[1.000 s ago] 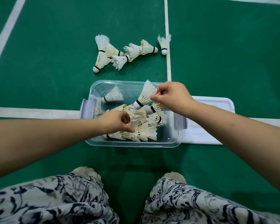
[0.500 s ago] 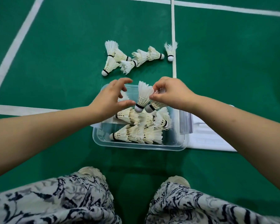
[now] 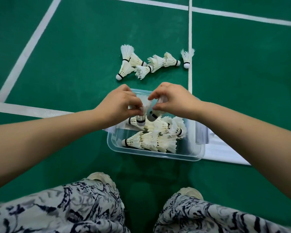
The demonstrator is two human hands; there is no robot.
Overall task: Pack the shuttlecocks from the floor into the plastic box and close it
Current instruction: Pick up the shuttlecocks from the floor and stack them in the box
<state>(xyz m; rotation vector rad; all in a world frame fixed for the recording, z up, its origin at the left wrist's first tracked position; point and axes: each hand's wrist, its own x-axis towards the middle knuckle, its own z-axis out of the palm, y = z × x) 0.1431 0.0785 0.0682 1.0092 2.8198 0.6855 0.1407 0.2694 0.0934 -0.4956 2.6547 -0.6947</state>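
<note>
A clear plastic box [image 3: 151, 153] sits on the green floor, with several white shuttlecocks [image 3: 154, 138] lying inside. Over its far half, my left hand [image 3: 119, 105] pinches the feathers of one shuttlecock [image 3: 140, 119], cork end down. My right hand [image 3: 173, 100] holds another shuttlecock [image 3: 152, 116] right beside it, cork pointing down-left. The two hands nearly touch. Beyond the box, several loose shuttlecocks [image 3: 141, 64] lie in a cluster on the floor, and one shuttlecock [image 3: 187, 58] lies apart next to a white line.
The box's white lid [image 3: 225, 152] lies flat on the floor to the right of the box, partly under my right forearm. White court lines [image 3: 190, 39] cross the green floor. My patterned trousers and shoes [image 3: 101, 177] are near the bottom edge.
My left hand has risen out of the box's near side and taken hold of one of the shuttlecocks that my right hand held. The camera view has tilted up.
</note>
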